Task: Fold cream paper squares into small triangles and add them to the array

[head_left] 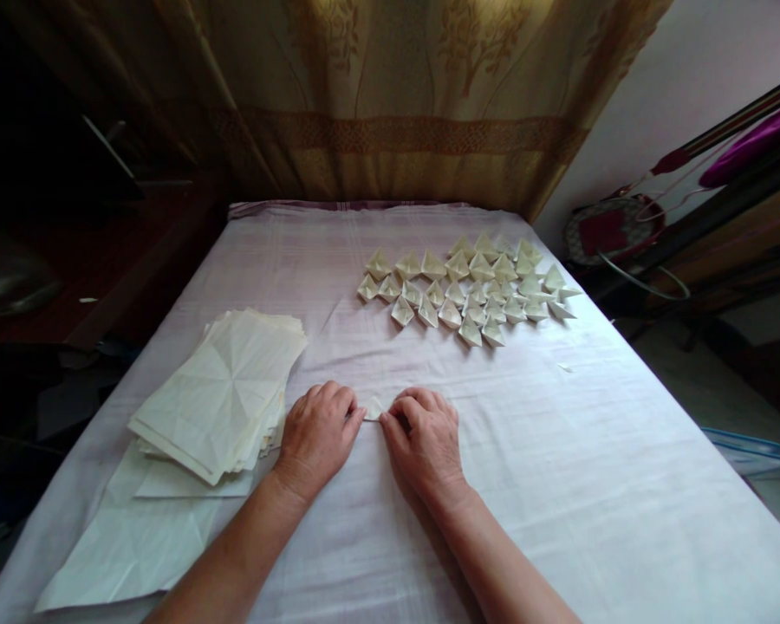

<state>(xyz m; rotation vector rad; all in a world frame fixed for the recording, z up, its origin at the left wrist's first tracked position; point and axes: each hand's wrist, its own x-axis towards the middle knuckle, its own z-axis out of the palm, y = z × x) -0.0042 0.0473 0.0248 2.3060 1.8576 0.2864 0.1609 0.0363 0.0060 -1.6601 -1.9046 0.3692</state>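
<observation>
My left hand (317, 433) and my right hand (422, 438) rest side by side on the pale cloth (559, 451), fingers curled down. Between them they pinch a small folded piece of cream paper (373, 407), of which only a corner shows. To the left of my left hand lies a stack of creased cream paper sheets (224, 390), with larger flat sheets (130, 546) under it. Farther back on the right, several small folded paper boats (468, 290) stand in rows.
A patterned gold-brown curtain (396, 95) hangs behind the cloth-covered surface. Dark wooden furniture (71, 260) stands along the left side. On the right are a round rack-like object (614, 234) and blue-edged sheets (747, 446) on the floor.
</observation>
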